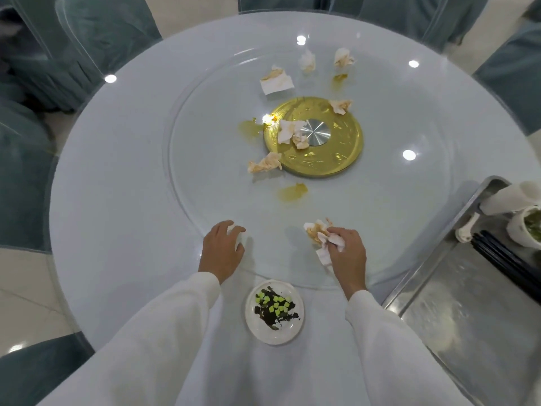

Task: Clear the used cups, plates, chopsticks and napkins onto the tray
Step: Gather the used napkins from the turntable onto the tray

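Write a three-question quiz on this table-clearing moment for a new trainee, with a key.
1. True or false: the right hand grips soiled napkins.
2. Multiple choice: where is the small plate with dark and green leftovers? A) on the metal tray B) on the table's near edge, between the two sleeves C) on the gold disc
3. Fill in: the black chopsticks already lie on the ____ at the right.

Key
1. True. The left hand curls around something white too.
2. B. It is not yet on the metal tray; the gold disc carries only crumpled napkins.
3. tray
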`<move>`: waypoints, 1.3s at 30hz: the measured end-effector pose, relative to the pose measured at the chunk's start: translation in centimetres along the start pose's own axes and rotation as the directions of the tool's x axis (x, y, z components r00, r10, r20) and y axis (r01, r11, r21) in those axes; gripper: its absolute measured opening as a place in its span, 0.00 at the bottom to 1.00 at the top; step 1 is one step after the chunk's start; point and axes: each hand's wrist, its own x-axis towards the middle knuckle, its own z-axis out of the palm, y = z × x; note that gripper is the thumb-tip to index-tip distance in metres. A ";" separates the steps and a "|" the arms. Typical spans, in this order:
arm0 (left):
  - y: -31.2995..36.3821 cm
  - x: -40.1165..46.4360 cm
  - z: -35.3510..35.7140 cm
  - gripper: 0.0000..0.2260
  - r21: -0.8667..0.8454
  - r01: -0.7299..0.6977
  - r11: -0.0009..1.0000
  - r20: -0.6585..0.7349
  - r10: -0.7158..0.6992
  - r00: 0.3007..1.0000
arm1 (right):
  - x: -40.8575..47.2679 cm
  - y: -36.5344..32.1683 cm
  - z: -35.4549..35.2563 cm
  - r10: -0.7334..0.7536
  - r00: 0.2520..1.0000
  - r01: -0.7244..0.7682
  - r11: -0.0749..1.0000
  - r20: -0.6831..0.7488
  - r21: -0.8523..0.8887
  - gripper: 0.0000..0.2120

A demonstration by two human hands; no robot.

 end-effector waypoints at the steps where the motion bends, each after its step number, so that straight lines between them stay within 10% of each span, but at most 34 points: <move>1: -0.3 0.6 -0.1 0.18 0.012 -0.005 1.000 -0.012 0.005 1.000 | 0.8 -0.3 0.2 -0.027 1.000 0.027 1.000 0.000 -0.010 0.10; 9: -1.6 5.5 -1.0 0.22 -0.006 0.108 0.994 0.023 -0.107 0.994 | 7.3 -3.6 3.2 -0.120 0.984 0.122 0.992 -0.131 0.007 0.11; 14: -0.5 5.0 0.3 0.21 0.017 0.126 0.992 -0.050 -0.125 0.991 | 9.6 -3.7 6.5 -0.276 0.957 0.288 0.933 0.085 -0.216 0.13; 23: -0.7 5.4 1.2 0.22 0.103 0.112 0.988 -0.062 -0.106 0.992 | 20.6 -6.1 7.6 -0.144 0.986 0.120 0.964 -0.087 -0.237 0.12; 39: -0.2 5.6 0.4 0.23 0.207 0.106 0.973 0.027 -0.114 0.993 | 4.7 -5.5 9.8 -0.395 0.900 0.426 0.886 0.182 -0.182 0.14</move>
